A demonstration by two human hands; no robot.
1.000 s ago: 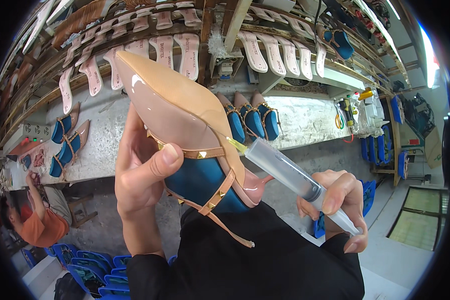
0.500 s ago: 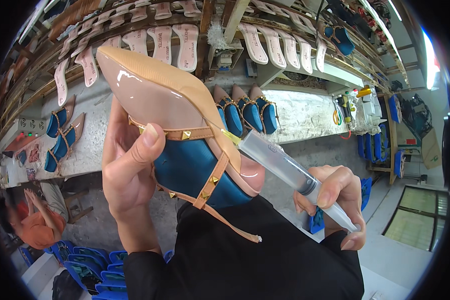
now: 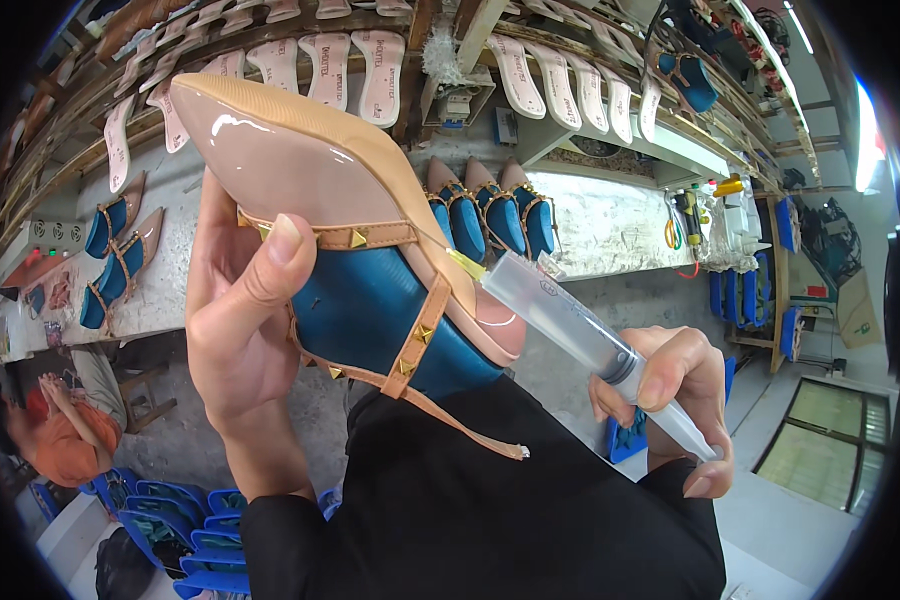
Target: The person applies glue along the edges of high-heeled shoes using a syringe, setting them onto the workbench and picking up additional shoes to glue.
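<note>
My left hand is closed round a pointed shoe with a glossy pinkish upper, a tan sole edge and a blue last inside. Its thumb presses on the studded strap, and the loose strap end hangs below the heel. In my right hand lies a large clear plastic syringe, with fingers at the barrel's back end and at the plunger end. A yellow needle hub caps its front, close to the shoe's sole edge. Whether the needle touches the shoe I cannot tell.
Behind, a long bench carries a row of similar shoes and two more shoes at left. Pink insoles hang along the wooden rack above. A person in orange sits at far left. Blue bins stand lower left.
The shoe and my left hand have shifted slightly left and up. The syringe has barely moved and stays in my right hand.
</note>
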